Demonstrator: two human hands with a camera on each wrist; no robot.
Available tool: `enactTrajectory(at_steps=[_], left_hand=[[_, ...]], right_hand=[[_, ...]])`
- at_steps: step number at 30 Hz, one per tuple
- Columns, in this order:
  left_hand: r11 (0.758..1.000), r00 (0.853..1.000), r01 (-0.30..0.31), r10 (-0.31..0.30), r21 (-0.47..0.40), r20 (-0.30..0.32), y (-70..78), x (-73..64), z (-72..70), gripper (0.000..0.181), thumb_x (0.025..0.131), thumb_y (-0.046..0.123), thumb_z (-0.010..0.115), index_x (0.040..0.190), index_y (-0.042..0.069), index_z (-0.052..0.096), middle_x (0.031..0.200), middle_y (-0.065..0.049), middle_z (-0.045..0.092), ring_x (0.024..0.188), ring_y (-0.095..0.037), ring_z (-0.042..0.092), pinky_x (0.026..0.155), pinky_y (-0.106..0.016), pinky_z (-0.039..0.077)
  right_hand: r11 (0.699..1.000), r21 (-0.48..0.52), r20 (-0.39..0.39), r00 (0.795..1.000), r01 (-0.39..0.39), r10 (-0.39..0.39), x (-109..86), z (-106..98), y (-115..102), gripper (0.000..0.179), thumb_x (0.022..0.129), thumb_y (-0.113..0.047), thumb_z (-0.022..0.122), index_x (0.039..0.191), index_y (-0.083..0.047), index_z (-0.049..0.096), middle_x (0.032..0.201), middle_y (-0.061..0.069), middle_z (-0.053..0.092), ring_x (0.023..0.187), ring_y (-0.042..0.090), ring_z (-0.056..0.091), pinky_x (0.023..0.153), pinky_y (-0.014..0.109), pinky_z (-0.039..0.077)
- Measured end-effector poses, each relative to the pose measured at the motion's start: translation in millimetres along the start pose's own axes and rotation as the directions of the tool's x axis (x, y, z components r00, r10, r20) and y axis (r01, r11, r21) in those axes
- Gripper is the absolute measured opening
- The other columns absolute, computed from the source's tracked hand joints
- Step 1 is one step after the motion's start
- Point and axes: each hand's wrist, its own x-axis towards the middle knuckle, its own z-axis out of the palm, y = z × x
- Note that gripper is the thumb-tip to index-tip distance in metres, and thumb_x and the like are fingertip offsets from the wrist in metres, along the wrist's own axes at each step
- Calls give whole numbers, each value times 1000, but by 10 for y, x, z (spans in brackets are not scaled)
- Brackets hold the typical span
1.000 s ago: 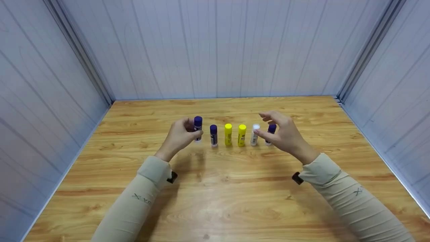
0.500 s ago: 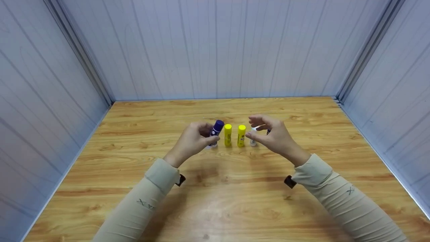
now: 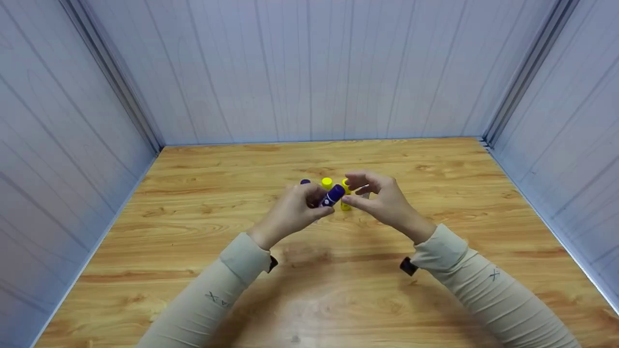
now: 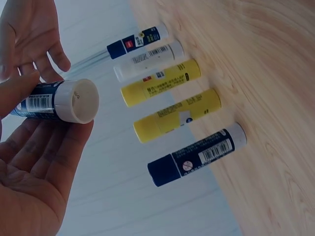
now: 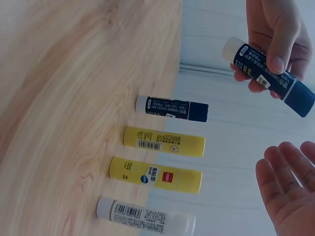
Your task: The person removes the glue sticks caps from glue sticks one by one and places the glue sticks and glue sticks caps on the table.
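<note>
Holding one navy glue stick (image 3: 334, 194) above the tabletop (image 3: 217, 183), we judge ourselves midway through handling a single piece; it is tilted and capped, left of the white glue stick (image 4: 147, 61) and nearer us; our left hand (image 3: 292, 210) grasps it between thumb and fingers; our right hand (image 3: 381, 194) is released, fingers spread near the cap (image 5: 299, 98), with no contact that we can make out; lifting is done, setting down is not; five others stand upright, unheld: the white glue stick, a yellow glue stick (image 4: 162, 82), its yellow twin (image 4: 177, 115) and a second navy stick (image 4: 197, 155) left of it, a third navy stick (image 4: 138, 41) right of it; the tabletop is wood-grained, softly shiny; beyond the white glue stick rises a pale panelled back wall (image 3: 309, 72), with grey corner posts (image 3: 113, 77) either side.
</note>
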Motion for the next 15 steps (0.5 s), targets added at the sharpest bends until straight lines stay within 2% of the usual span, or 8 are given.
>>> enactTrajectory(at_steps=[11,15], left_hand=[[1000,1000,-16,17,-22,14,56,-3,61,19,100,13,81,117,5,77,103,-7,80,88,-13,75,79,-31,67],[999,1000,-27,28,-25,8,59,-3,64,17,100,14,81,115,6,78,102,-6,80,87,-13,75,78,-30,66]], right_hand=[[999,34,-22,1000,23,-22,-31,90,-12,33,99,-5,80,130,3,73,121,18,77,104,22,74,93,31,63],[997,69,-35,999,24,-22,-40,106,-25,26,99,-4,79,123,4,74,116,19,77,100,17,74,89,27,63]])
